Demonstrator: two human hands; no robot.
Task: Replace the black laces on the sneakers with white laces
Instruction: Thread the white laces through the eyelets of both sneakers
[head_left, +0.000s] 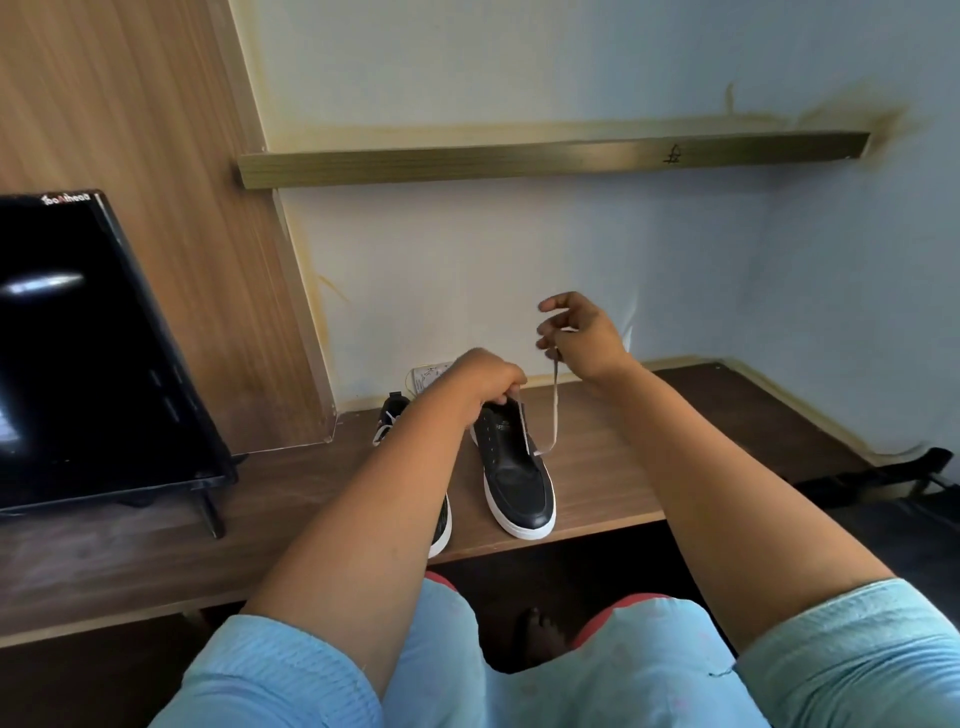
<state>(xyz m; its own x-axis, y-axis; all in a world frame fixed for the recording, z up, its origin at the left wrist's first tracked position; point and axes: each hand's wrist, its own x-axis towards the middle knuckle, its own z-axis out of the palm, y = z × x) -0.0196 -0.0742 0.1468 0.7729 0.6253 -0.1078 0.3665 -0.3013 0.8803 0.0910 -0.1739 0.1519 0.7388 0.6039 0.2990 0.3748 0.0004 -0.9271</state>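
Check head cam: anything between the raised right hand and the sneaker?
Only the white lace, running from the right hand down to the sneaker; head view.

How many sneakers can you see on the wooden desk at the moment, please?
2. One black sneaker stands mid-desk, its tongue gripped by the left hand. The second sneaker lies just left of it, largely hidden behind the left forearm.
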